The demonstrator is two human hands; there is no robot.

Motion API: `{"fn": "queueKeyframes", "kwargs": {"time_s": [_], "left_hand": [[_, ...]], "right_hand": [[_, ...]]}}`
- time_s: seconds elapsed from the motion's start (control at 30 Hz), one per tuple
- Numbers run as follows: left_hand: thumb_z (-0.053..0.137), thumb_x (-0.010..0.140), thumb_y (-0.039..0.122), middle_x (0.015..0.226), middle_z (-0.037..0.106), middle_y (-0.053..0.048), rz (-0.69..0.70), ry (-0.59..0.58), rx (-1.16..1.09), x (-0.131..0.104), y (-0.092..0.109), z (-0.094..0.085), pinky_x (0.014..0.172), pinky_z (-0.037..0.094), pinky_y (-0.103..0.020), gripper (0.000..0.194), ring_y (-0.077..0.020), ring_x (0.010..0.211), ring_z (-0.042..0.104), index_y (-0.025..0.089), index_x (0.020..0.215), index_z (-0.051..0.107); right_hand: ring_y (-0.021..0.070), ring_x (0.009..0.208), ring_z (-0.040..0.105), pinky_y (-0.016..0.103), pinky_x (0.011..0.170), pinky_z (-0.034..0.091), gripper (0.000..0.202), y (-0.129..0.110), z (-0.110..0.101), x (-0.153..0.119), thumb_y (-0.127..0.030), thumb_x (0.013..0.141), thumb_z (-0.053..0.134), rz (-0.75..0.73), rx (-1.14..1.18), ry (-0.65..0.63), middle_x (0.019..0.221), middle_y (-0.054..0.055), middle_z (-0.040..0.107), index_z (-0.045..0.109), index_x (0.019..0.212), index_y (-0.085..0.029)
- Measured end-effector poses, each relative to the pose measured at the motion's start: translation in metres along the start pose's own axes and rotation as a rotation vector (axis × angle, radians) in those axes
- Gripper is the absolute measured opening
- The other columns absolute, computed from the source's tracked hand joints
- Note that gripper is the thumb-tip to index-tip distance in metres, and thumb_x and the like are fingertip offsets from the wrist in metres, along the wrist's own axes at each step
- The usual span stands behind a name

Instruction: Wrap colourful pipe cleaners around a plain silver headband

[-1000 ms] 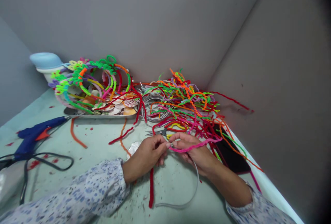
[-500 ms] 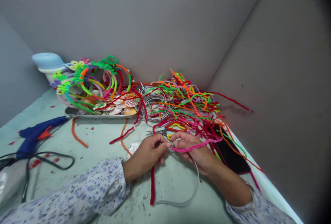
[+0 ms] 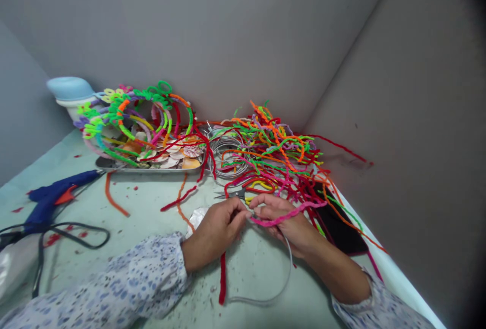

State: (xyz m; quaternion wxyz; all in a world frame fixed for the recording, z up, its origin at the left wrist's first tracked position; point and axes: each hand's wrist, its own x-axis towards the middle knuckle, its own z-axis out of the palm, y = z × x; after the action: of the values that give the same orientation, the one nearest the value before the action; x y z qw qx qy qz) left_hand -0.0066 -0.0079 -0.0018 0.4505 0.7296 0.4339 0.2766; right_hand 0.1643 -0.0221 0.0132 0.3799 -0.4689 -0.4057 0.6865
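Close in front of me, my left hand [image 3: 220, 228] pinches with thumb and fingertips at the near end of a pink pipe cleaner [image 3: 292, 213]. The exact contact is hidden by the fingers. My right hand [image 3: 283, 221] is closed on a curved grey wire [image 3: 279, 293], with the pink pipe cleaner lying across its fingers. The wire bends down to the table and meets a red fuzzy length [image 3: 223, 283] that runs up under my left hand. Just beyond the fingertips lie scissors [image 3: 240, 194] with red and yellow handles.
A metal tray [image 3: 167, 170] holds shells and several fuzzy headbands [image 3: 125, 109]. Behind my hands are a wire coil [image 3: 212, 159] and a heap of pipe cleaners [image 3: 281, 141]. A blue glue gun [image 3: 56, 192] with its cord lies left. A dark flat object [image 3: 343, 228] lies right.
My left hand has rolled slightly, its fingers drawing in near the pink pipe cleaner's end. The red length's lower end has shifted a little left. My right hand stays nearly still.
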Motion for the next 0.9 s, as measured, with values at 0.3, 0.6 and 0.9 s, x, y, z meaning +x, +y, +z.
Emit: {"fn": "queueKeyframes", "kwargs": {"time_s": [0.3,0.6,0.9], "left_hand": [[0.045,0.088,0.026,0.073,0.061,-0.001,0.124,0.057,0.267,-0.0044,0.0035,-0.0021,0.060,0.034,-0.024,0.018,-0.0142,0.065,0.051,0.018,0.077,0.056],[0.049,0.087,0.026,0.075,0.062,-0.001,0.117,0.071,0.154,-0.0040,0.0027,-0.0006,0.063,0.037,-0.023,0.014,-0.0134,0.068,0.053,0.018,0.080,0.058],[0.041,0.089,0.025,0.074,0.060,-0.002,0.180,0.042,0.356,-0.0077,0.0043,-0.0035,0.060,0.034,-0.025,0.017,-0.0153,0.066,0.053,0.019,0.079,0.054]], "right_hand": [[0.0042,0.039,0.029,0.019,0.038,0.014,0.016,0.0003,0.0020,0.0001,-0.025,0.071,0.061,0.026,0.019,0.009,0.051,-0.008,0.040,0.057,0.085,-0.018],[0.0053,0.041,0.026,0.020,0.040,0.015,0.012,0.0024,-0.0007,0.0009,-0.022,0.073,0.058,-0.007,0.027,-0.021,0.051,-0.009,0.035,0.056,0.084,-0.018],[0.0056,0.041,0.027,0.020,0.041,0.016,0.013,0.0039,0.0016,0.0009,-0.025,0.073,0.060,-0.025,0.010,-0.022,0.048,-0.009,0.035,0.057,0.083,-0.018]]}}
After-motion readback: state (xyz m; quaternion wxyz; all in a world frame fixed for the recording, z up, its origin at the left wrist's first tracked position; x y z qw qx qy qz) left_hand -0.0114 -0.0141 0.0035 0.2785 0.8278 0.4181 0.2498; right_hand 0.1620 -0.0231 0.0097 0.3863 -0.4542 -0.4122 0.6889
